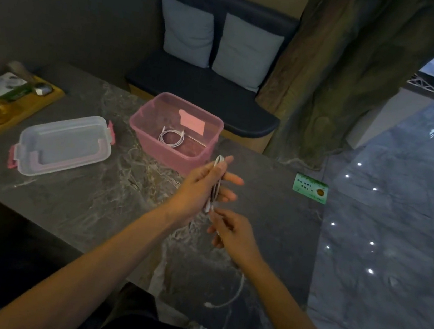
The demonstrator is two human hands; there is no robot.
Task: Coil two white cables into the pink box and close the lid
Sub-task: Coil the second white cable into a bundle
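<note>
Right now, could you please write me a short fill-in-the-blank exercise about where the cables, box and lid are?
1. One coiled cable lies inside the ____ box.
2. The lid rests on the table, ____ the box.
3. The left hand holds loops of the second cable; its loose end hangs below the ____ hand.

Missing words: pink; off; right

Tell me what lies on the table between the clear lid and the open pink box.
Nothing: in the head view, only bare grey marbled tabletop separates the clear plastic lid from the pink plastic box.
</note>
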